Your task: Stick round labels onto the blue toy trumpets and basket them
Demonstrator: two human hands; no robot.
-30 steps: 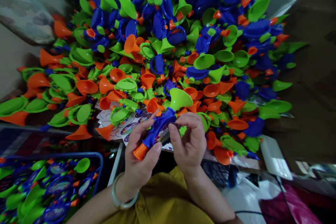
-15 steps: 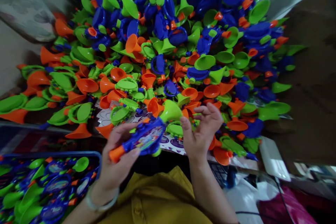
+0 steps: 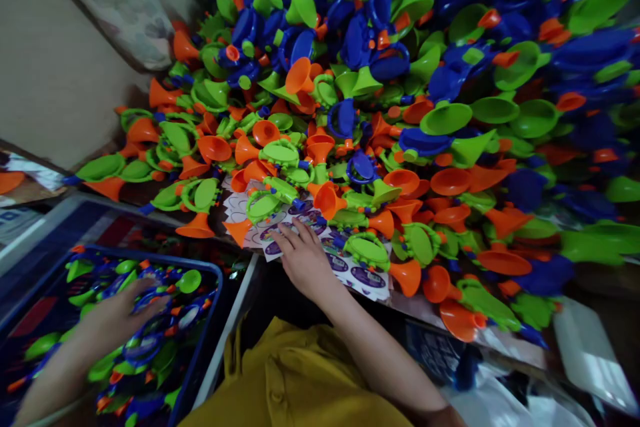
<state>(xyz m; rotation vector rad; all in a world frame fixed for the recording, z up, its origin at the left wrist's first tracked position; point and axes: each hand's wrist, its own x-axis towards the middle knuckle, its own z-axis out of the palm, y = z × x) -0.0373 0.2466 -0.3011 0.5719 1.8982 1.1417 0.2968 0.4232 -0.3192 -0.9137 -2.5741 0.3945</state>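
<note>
My left hand (image 3: pixel 117 320) reaches over the blue bin (image 3: pixel 213 267) at lower left, blurred, thumb and fingers apart. Under it lie several toy trumpets in blue, green and orange, some with printed oval labels; no grip on one shows. At the near table edge, my right hand (image 3: pixel 307 263) rests with fingers outstretched on a sheet of oval stickers (image 3: pixel 367 277). Beside these fingers lie a green toy trumpet (image 3: pixel 263 207) with an orange bell and another green toy trumpet (image 3: pixel 367 250).
A large heap of toy trumpets (image 3: pixel 345 117) covers the table and rises toward the back, blue ones mostly at the top. A patterned cloth (image 3: pixel 123 0) hangs at back left. A white box-like object (image 3: pixel 593 353) stands at right, near plastic bags (image 3: pixel 485 387).
My left hand has moved down left from before my body to the bin; the blue toy trumpet is no longer distinguishable in it. My right hand has lowered onto the sticker sheet. The view has shifted left.
</note>
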